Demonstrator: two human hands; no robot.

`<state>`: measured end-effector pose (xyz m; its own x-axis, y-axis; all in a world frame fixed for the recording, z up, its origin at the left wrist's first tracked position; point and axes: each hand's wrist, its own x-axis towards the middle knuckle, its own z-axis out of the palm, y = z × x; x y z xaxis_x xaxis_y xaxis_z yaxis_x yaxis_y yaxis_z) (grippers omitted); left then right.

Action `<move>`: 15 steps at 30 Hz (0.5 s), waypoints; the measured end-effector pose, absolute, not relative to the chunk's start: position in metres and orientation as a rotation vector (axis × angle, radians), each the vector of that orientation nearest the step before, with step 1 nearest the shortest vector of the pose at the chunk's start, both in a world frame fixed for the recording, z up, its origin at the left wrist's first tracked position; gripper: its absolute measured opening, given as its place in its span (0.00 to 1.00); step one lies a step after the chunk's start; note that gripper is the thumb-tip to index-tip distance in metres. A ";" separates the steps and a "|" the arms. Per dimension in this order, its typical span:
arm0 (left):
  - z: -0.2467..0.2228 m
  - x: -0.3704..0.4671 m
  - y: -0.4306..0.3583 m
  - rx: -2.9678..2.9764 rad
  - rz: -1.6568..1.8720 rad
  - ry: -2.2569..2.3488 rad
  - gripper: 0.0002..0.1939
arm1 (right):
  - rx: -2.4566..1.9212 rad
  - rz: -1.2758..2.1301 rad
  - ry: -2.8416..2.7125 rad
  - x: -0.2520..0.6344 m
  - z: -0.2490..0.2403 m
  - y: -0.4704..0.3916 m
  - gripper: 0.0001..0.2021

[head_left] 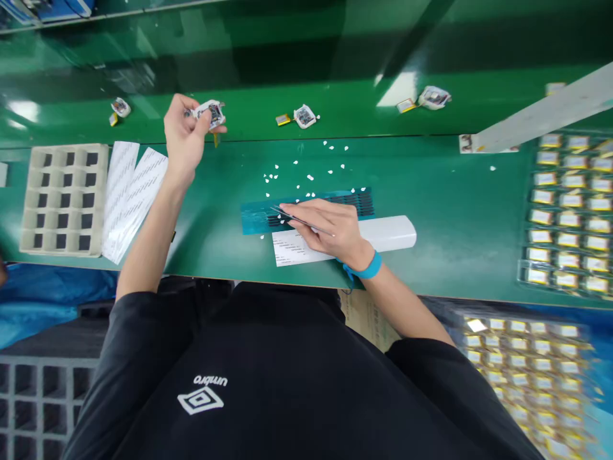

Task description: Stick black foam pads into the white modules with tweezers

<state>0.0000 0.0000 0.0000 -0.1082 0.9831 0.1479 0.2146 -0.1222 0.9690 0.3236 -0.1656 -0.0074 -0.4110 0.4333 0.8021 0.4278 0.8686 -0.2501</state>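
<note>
My left hand (186, 134) is closed round a small white device housing (209, 114) with an exposed circuit board, held up near the back of the bench. A pair of tweezers (306, 223) is pinched in my right hand (335, 230), tips pointing left over a blue film sheet (253, 218) with dark strips. Under that hand lies a white printed liner sheet (297, 248), its right end curling up. Small white teardrop-shaped pieces (310, 177) are scattered over the green bench around the blue sheet.
Similar open housings with yellow batteries lie along the back, one in the middle (304, 117), one right (434, 98), one left (121, 107). A beige compartment tray (103, 191) and printed sheets (127, 204) sit left. A battery tray (569, 217) stands right, beyond a slanted white post (541, 115).
</note>
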 end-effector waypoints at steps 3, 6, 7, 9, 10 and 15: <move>0.026 0.028 -0.073 1.326 1.258 1.139 0.30 | -0.671 0.153 -1.966 0.325 -0.006 -0.168 0.09; 0.045 0.060 -0.144 1.318 1.325 1.093 0.17 | -0.746 0.409 -1.908 0.325 -0.001 -0.172 0.11; 0.048 0.069 -0.162 1.292 1.296 1.095 0.16 | -0.765 0.494 -1.901 0.325 0.000 -0.173 0.13; 0.047 0.084 -0.188 1.242 1.241 1.124 0.17 | -0.768 0.585 -1.906 0.324 0.000 -0.174 0.14; 0.044 0.090 -0.196 1.219 1.199 1.137 0.18 | -0.748 0.589 -1.914 0.323 -0.001 -0.175 0.14; 0.021 0.112 -0.210 1.205 1.121 1.106 0.18 | -0.675 0.367 -1.952 0.318 -0.011 -0.175 0.11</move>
